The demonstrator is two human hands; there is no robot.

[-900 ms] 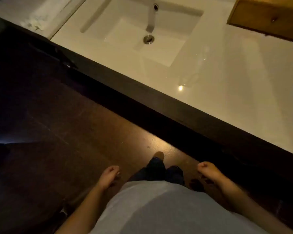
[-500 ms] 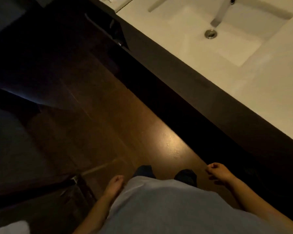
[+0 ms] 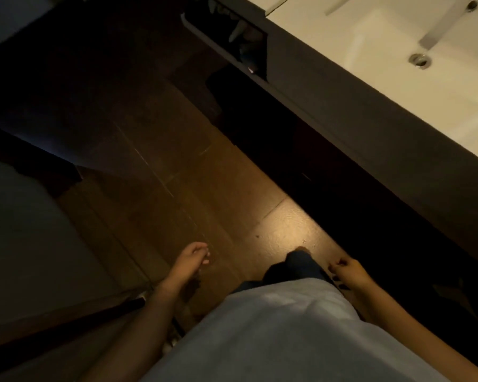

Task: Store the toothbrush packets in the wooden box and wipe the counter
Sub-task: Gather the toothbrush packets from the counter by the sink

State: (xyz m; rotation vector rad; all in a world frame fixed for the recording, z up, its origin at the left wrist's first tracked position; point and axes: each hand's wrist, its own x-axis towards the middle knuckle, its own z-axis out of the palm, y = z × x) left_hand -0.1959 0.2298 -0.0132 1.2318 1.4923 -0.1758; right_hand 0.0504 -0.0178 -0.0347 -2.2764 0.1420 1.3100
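My left hand (image 3: 191,257) hangs at my side over the brown floor, its fingers loosely curled and holding nothing. My right hand (image 3: 347,272) hangs on the other side of my grey shirt, also loosely curled and empty. The white counter (image 3: 329,37) with its sunken sink (image 3: 392,48) fills the upper right corner, well away from both hands. No toothbrush packets and no wooden box are in view.
A dark cabinet front (image 3: 342,106) runs diagonally under the counter. An open drawer (image 3: 232,42) with dim items inside juts out at the top. The brown tiled floor (image 3: 193,183) spreads below. A dark low surface (image 3: 25,244) lies at the left.
The view has swung left and down: the wooden box and most of the counter have left the frame, and more floor shows. Both hands stay hanging at my sides.
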